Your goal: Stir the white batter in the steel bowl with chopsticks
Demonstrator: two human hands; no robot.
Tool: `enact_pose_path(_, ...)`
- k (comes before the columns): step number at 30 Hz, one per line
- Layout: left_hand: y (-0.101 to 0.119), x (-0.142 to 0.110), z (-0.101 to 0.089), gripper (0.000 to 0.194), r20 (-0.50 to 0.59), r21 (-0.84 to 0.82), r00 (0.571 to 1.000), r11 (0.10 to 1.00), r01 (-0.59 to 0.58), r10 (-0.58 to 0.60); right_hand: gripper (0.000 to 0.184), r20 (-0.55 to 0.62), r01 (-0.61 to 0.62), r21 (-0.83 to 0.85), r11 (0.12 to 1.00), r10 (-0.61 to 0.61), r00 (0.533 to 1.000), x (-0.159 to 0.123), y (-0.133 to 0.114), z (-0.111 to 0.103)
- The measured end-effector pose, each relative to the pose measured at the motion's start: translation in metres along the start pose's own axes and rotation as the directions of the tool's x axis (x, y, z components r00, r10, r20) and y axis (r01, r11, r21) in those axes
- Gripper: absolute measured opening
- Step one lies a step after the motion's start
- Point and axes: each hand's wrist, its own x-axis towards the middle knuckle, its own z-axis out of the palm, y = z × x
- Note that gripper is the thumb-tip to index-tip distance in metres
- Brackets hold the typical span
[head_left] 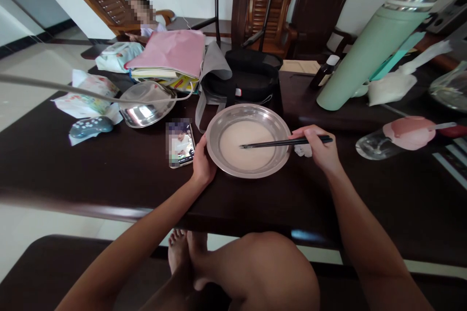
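Note:
A round metal bowl (pixel 215 155) holding a pale, milky liquid (pixel 248 131) stands on the dark table in front of me. My left hand (pixel 203 164) grips the bowl's left side, its fingers partly hidden behind the rim. Dark chopsticks (pixel 270 144) are pinched in my right hand (pixel 319 148), which is at the bowl's right edge. Their tips touch or dip into the liquid near the middle. Just left of my left hand lies a phone (pixel 184 148) with its screen lit. A small whitish crumpled piece (pixel 303 150) lies under my right hand.
A second metal bowl (pixel 148 107), a grey-blue patterned object (pixel 91 128) and a pink-topped stack of books (pixel 171 51) are at left. Behind my bowl is a black bag (pixel 251 77). A tall green thermos (pixel 365 63) and a pink-lidded bottle (pixel 408 132) stand right. A person (pixel 146 26) sits beyond.

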Motion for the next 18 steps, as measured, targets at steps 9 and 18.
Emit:
enact_pose_path(9,0.0011,-0.0004,0.0013,0.024,-0.001,-0.005,1.000,1.000,0.008,-0.008,0.037,-0.005,-0.007,0.022,1.000,0.007,1.000,0.0010,0.0020,-0.0014)
enact_pose_path(18,0.0006,-0.0009,0.0017,0.027,0.006,0.010,1.000,1.000,-0.004,0.004,0.037,-0.004,0.004,-0.002,1.000,-0.004,1.000,-0.0003,0.0008,-0.0002)
